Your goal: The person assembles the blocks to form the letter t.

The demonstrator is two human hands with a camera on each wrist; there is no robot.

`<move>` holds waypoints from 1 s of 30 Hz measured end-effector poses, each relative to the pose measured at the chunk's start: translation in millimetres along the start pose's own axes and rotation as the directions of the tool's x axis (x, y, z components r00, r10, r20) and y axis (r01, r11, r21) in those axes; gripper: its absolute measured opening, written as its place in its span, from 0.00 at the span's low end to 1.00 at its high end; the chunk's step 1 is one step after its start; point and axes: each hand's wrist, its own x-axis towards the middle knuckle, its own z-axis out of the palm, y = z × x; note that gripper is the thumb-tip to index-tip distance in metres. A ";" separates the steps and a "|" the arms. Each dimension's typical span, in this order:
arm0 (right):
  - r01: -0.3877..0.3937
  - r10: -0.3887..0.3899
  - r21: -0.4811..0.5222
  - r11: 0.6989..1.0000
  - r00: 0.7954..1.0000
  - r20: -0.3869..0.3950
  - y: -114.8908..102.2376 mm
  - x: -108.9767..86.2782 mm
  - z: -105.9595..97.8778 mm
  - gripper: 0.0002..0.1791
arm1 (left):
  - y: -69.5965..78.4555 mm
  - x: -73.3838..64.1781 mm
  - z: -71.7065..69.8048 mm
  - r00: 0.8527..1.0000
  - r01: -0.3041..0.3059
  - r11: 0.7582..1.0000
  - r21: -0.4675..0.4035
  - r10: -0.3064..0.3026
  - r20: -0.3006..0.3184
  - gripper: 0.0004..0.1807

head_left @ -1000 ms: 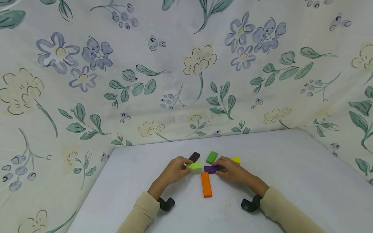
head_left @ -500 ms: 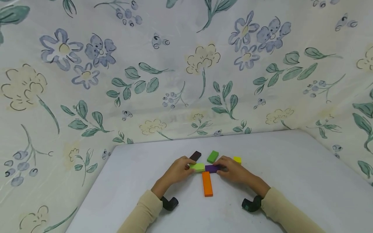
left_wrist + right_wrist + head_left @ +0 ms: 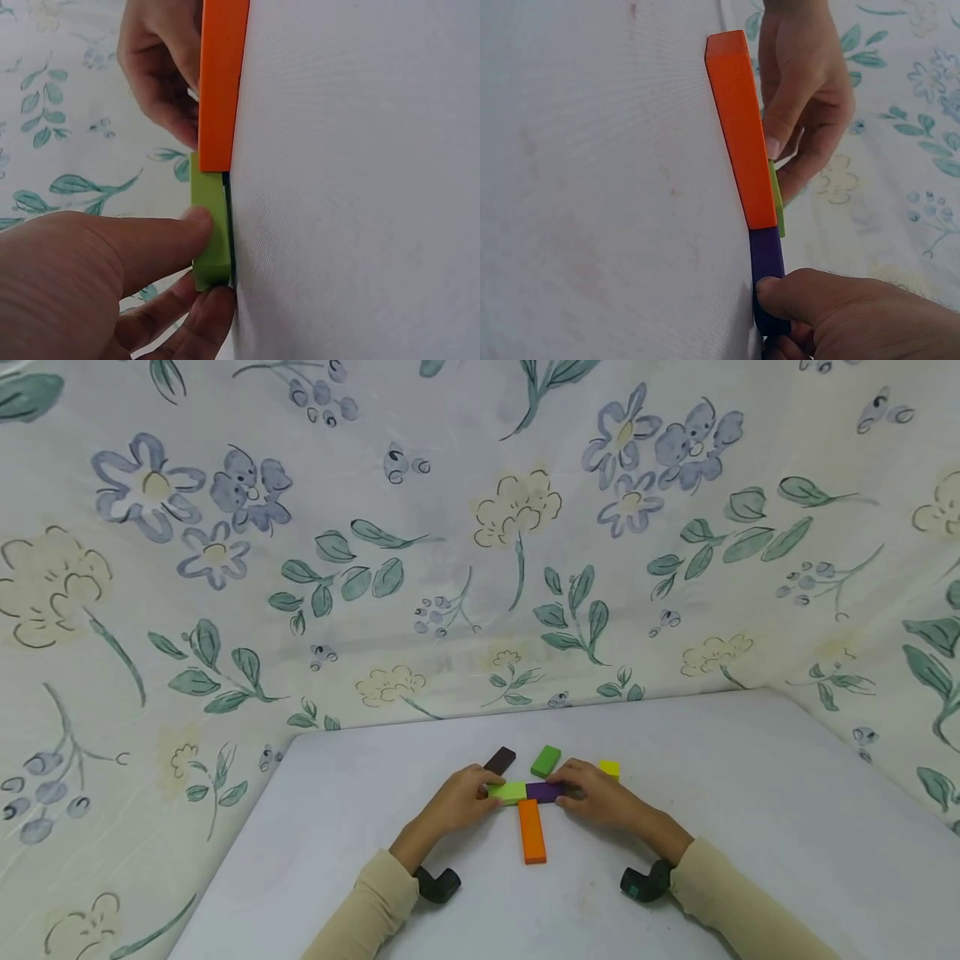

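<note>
My left hand [image 3: 457, 797] pinches a lime-green block [image 3: 508, 792] between thumb and fingers, close on the white table. From the other side my right hand [image 3: 596, 793] pinches a purple block [image 3: 543, 792] the same way. These two blocks lie end to end in one line across the table, their inner ends meeting. An orange block [image 3: 532, 832], longer than either, points toward me from below that junction. In the left wrist view the thumb presses the near side of the green block [image 3: 213, 232]; in the right wrist view the thumb lies on the purple block [image 3: 766, 262].
Behind the hands lie a dark brown block [image 3: 500, 761], a green block [image 3: 546, 761] and a yellow block [image 3: 610, 769], partly covered by the right hand. A flower-printed cloth [image 3: 450, 527] rises at the table's far edge. Black wrist cameras [image 3: 438, 885] hang under both wrists.
My left hand has slid the lime-green block to the right, closing the gap to the purple block. The right hand has barely moved, still holding the purple block.
</note>
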 end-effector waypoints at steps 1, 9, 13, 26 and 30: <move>-0.001 0.001 0.002 1.000 1.000 0.003 -0.2 0.1 -0.1 0.16 | 0.5 -0.2 -0.1 1.000 0.001 1.000 -0.003 -0.001 0.001 0.16; 0.007 -0.007 0.000 1.000 1.000 -0.002 -1.1 0.6 -0.4 0.16 | 1.3 -0.1 0.7 1.000 0.008 1.000 -0.008 -0.008 0.002 0.15; 0.012 -0.012 0.002 1.000 1.000 -0.002 0.0 1.2 0.5 0.16 | 1.1 -0.3 1.1 1.000 -0.007 1.000 0.002 0.007 0.001 0.15; 0.028 -0.028 -0.003 1.000 1.000 -0.003 -1.6 0.8 -0.5 0.16 | 14.0 -5.9 7.5 1.000 -0.005 0.965 0.263 0.008 -0.010 0.25; 0.034 -0.034 -0.007 0.999 0.999 -0.002 -1.4 0.2 -1.2 0.16 | 24.5 -9.2 11.5 0.999 -0.033 0.927 0.374 0.045 -0.021 0.29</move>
